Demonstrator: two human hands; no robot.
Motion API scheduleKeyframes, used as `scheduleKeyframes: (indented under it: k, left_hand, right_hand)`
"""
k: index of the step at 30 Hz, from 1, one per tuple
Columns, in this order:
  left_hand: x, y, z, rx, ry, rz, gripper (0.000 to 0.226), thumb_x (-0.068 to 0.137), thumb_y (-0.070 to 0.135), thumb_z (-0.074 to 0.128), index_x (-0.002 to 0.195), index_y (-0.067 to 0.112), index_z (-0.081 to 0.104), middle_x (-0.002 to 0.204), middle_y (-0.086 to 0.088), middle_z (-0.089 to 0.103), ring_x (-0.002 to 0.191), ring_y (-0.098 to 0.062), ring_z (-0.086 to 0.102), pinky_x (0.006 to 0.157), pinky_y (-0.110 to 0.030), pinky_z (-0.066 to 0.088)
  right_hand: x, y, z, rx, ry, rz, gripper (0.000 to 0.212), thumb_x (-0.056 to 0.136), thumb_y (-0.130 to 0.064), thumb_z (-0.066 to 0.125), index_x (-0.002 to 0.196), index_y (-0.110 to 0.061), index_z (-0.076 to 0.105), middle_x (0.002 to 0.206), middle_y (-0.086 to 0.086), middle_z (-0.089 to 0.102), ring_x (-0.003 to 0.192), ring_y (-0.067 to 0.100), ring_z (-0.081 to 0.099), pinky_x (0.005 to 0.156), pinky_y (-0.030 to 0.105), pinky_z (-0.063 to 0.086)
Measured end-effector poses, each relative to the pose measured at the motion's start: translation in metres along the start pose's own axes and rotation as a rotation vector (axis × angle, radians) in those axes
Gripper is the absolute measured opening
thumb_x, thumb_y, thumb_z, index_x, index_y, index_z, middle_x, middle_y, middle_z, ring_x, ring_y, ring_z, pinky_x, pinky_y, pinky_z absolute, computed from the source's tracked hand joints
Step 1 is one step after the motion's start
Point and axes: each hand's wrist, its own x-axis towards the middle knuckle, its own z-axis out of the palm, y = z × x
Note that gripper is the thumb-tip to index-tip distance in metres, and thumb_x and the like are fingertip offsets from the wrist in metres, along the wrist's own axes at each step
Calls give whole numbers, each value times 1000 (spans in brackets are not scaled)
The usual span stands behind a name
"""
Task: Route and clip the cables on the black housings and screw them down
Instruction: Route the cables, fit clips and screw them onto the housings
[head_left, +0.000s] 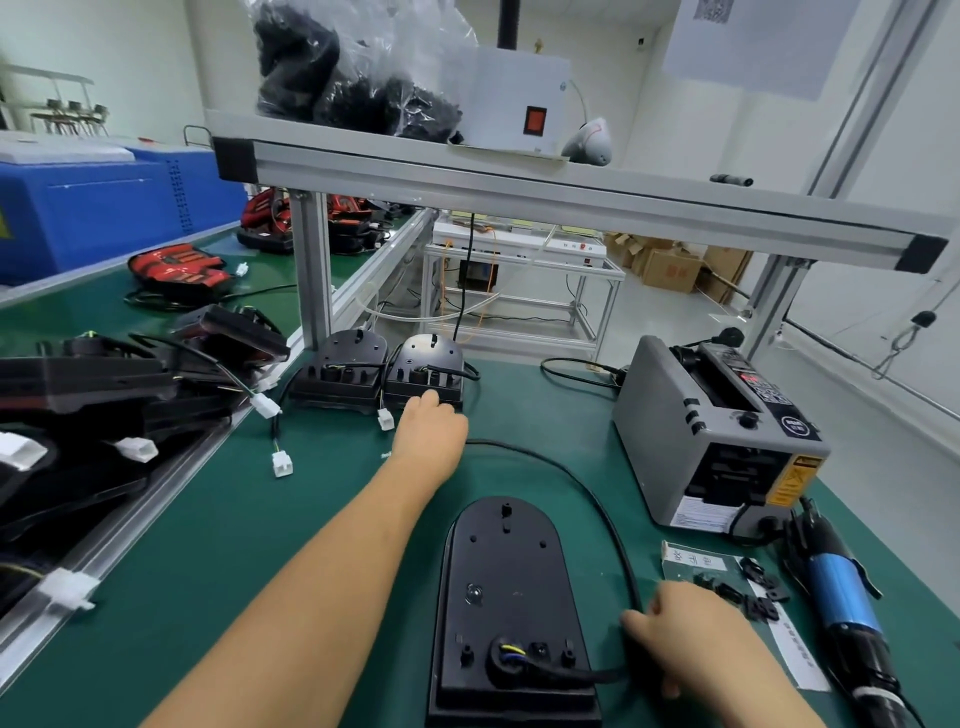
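The nearest black housing (506, 608) lies flat on the bench (311, 519) just left of the right grip (691, 629). Its rounded end points away and its back is dotted with screw bosses. A black cable (597, 499) leaves the round port at its near end, where yellow and blue wires show. It passes into the right grip, then arcs away toward the left grip (434, 431). Just beyond the left grip two more housings sit side by side: the right far housing (428, 371) at its fingertips and the left far housing (340, 371) beside it. Small black clips (758, 592) lie just right of the right grip, with a blue screwdriver (841, 597) beyond them.
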Motion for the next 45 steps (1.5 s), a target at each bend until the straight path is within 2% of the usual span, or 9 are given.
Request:
scheduleKeyframes:
  k: [7,13,17,20,26,34,36,39,45]
  left_hand:
    - [-55,-29,-42,-1022,-354,-384,19,83,12,46,65,7,48,42,-2,54,40,-18,47,42,-18,35]
    - [-150,-17,-33,-1482,-398,-557,18,92,11,55,75,6,50,49,-4,58,37,-14,53,34,-18,37]
    - [-177,7,-30,-1318,-323,-514,23,94,18,52,72,11,55,58,0,60,43,-11,54,43,-21,42]
    - [-193,21,-32,-983,-217,-366,32,98,33,35,71,18,46,70,5,50,65,-12,47,65,-29,42]
    - [-206,49,-43,-918,-350,-336,54,98,53,24,142,23,30,135,0,36,131,-20,28,104,-28,25]
    - [-216,64,-60,-1670,-162,-599,42,99,30,43,141,35,36,123,29,38,90,28,42,75,5,31]
    - [-214,65,-61,-1777,-91,-658,39,99,23,46,136,33,44,123,29,49,85,29,42,70,8,29]
    - [-215,66,-63,-1831,-50,-717,38,98,22,46,131,42,48,62,24,57,52,8,45,58,-5,33]
    - [-224,52,-65,-2034,-24,-715,40,94,9,53,129,29,52,81,27,70,69,11,64,61,-5,44]
  right_hand:
    - [-11,-1,5,468,2,-62,15,91,-32,56,84,-18,58,75,6,69,65,23,70,60,31,56]
    - [-29,-15,7,808,-149,-99,9,93,-24,58,101,-24,54,83,5,70,55,14,65,52,28,54]
    - [-32,-25,9,598,-51,-205,49,92,-44,54,135,-25,44,115,-13,60,103,8,57,90,30,47]
    - [-38,-31,9,545,-22,-248,56,90,-52,52,139,-28,39,104,-24,52,99,1,53,89,22,40]
    - [-40,-37,16,593,-17,-275,18,89,-47,57,95,-44,41,96,-23,52,89,-2,52,75,17,38]
    - [-22,-43,7,1164,-17,-176,23,87,-15,64,110,-12,65,94,-2,74,89,18,66,81,34,48]
    - [-19,-49,3,1275,18,-165,11,87,-11,63,96,-16,66,75,-9,74,76,13,65,68,28,47]
    - [-14,-58,6,1283,95,-194,19,86,-14,65,105,-18,62,90,-10,70,85,10,64,76,29,47]
    - [-3,-65,1,1141,59,-211,36,86,-26,66,120,-17,62,117,1,65,108,19,60,104,41,39]
